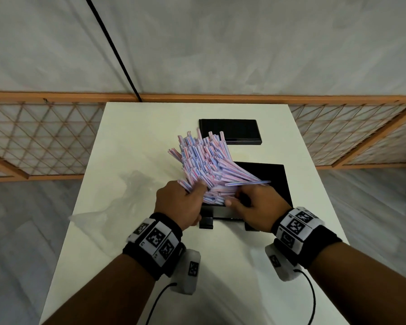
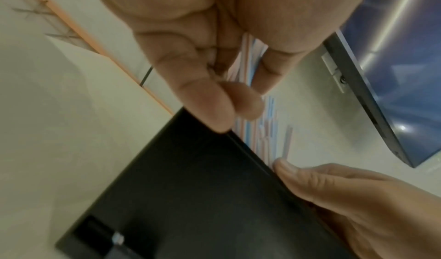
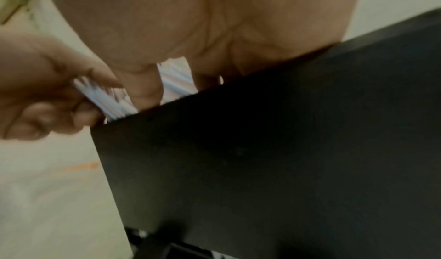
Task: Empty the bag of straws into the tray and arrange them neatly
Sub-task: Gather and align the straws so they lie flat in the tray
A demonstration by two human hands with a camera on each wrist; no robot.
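A thick bundle of pink, blue and white striped straws (image 1: 204,160) fans out up and away from me over the left end of the black tray (image 1: 274,181). My left hand (image 1: 192,195) grips the bundle's near end from the left. My right hand (image 1: 237,198) curls its thumb and fingers round the same end from the right. In the left wrist view the straws (image 2: 264,129) run past the tray's rim (image 2: 253,161), with the right hand (image 2: 346,193) beside it. In the right wrist view the left hand (image 3: 40,97) clasps the straws (image 3: 107,101) above the tray wall (image 3: 262,150).
A crumpled clear plastic bag (image 1: 129,195) lies on the white table (image 1: 136,254) left of my hands. A second flat black piece (image 1: 230,132) sits behind the tray, with straw tips overlapping its front edge. A wooden lattice fence (image 1: 42,137) runs behind the table.
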